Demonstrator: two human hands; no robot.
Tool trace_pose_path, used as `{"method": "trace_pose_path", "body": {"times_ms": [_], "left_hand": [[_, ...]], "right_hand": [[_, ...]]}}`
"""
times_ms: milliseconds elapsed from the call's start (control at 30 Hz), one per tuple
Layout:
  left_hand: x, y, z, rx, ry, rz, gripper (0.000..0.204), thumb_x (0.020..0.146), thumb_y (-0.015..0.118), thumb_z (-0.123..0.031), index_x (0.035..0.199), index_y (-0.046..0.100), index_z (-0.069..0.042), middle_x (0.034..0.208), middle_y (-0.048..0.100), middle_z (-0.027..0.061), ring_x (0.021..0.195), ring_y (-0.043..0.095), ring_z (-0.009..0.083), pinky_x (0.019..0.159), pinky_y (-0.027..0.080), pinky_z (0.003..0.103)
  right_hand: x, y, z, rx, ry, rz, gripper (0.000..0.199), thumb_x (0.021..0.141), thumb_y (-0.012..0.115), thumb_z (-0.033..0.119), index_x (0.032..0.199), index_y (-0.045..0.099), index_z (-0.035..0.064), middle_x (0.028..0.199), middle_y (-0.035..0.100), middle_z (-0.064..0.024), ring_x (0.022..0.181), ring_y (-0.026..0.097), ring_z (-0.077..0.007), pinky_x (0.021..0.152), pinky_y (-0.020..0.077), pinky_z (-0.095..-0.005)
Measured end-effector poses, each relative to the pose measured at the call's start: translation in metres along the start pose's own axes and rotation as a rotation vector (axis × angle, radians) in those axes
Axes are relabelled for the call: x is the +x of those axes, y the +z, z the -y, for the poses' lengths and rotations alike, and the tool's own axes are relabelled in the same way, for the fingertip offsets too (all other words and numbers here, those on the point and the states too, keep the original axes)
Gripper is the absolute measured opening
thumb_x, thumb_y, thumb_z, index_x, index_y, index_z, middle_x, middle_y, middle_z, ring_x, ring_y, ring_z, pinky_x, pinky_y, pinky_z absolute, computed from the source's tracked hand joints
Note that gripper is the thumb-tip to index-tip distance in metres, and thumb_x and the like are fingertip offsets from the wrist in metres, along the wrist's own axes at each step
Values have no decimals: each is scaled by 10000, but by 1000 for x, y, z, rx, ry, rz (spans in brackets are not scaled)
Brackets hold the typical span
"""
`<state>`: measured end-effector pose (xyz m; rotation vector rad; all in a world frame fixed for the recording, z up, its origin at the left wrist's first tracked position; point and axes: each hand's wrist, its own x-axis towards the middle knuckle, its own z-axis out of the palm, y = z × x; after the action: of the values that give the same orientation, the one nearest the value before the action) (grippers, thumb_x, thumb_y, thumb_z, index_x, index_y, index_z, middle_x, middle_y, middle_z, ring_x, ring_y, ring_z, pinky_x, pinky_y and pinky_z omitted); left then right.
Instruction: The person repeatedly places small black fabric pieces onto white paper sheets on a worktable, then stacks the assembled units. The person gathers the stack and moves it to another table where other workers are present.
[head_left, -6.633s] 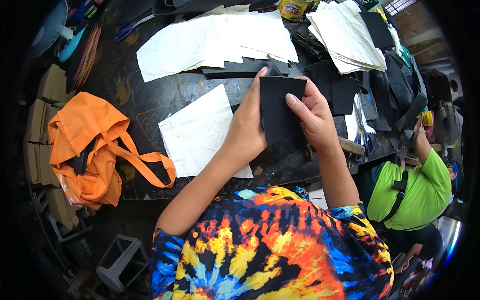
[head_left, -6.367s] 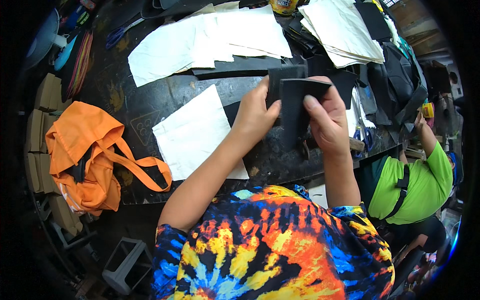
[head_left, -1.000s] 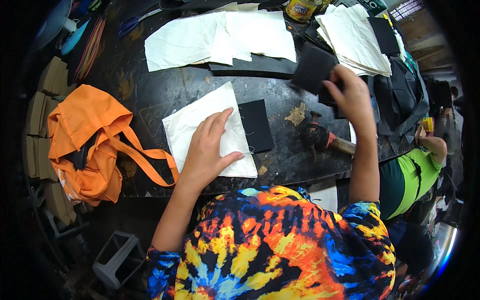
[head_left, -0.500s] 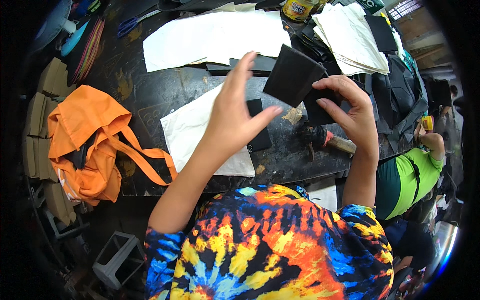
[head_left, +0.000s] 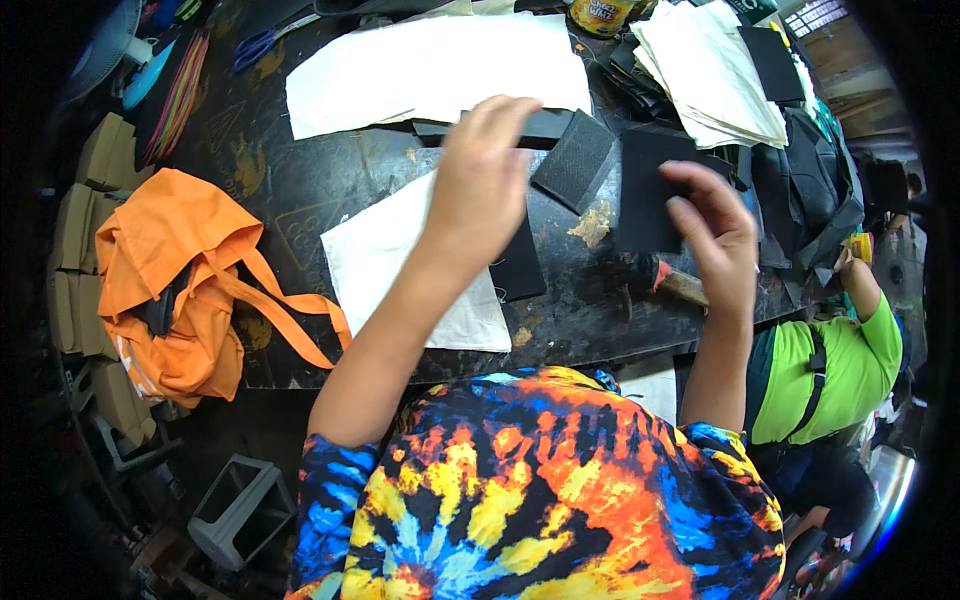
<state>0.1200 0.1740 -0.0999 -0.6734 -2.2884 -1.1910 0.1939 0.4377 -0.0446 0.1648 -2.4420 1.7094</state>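
Left hand (head_left: 480, 180) has moved out over the table; the grey textured piece (head_left: 572, 160) now lies there.
Right hand (head_left: 715, 235) fingers clamp 1 black fabric piece (head_left: 650, 190) above the table: light, floppy, best pinched at the edge. Left fingers loosely apart, empty.

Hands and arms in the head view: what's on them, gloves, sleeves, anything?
Both hands, left and right, are bare: no gloves, and no rings or watch that I can make out. The forearms are uncovered too. Short sleeves of a tie-dye shirt in orange, yellow, blue and black end above the elbows.
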Motion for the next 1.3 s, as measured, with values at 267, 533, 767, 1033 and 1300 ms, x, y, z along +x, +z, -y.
{"method": "trace_pose_path", "body": {"times_ms": [267,533,767,1033,1300], "left_hand": [[-88,-58,-8,-175,-386,192,622,855,706,46,1449,540,-43,1266,665,175,1164,662,297,1028,511,402],[-107,-48,1,-104,-314,153,588,884,657,79,1449,526,-17,1282,653,193,1203,660,312,1061,511,408],[-107,-46,0,-84,-309,161,583,890,667,43,1449,514,-16,1273,659,196,1211,638,335,1064,487,434],[-107,-46,-4,-103,-336,179,859,753,903,-155,1484,469,-32,1314,635,185,1220,626,335,1059,486,438],[-105,-48,-7,-57,-341,218,972,715,943,-237,1510,417,-49,1337,618,183,1227,618,340,1076,463,451]], "right_hand": [[-16,95,-25,368,256,325,276,940,714,-18,1216,695,-11,1233,679,-46,1101,642,-105,940,539,-250],[-6,114,-36,275,224,337,284,929,702,-33,1211,714,3,1201,685,-47,1088,640,-101,895,551,-250],[-8,109,-34,216,213,382,295,940,707,-13,1234,709,13,1221,681,-39,1113,639,-107,956,536,-267],[-10,111,-32,136,139,359,296,913,706,-35,1201,725,28,1162,693,-57,1052,657,-120,807,544,-247],[-11,112,-26,-73,-51,306,310,867,737,-50,1163,753,40,1063,716,-81,977,680,-177,773,535,-273]]}}
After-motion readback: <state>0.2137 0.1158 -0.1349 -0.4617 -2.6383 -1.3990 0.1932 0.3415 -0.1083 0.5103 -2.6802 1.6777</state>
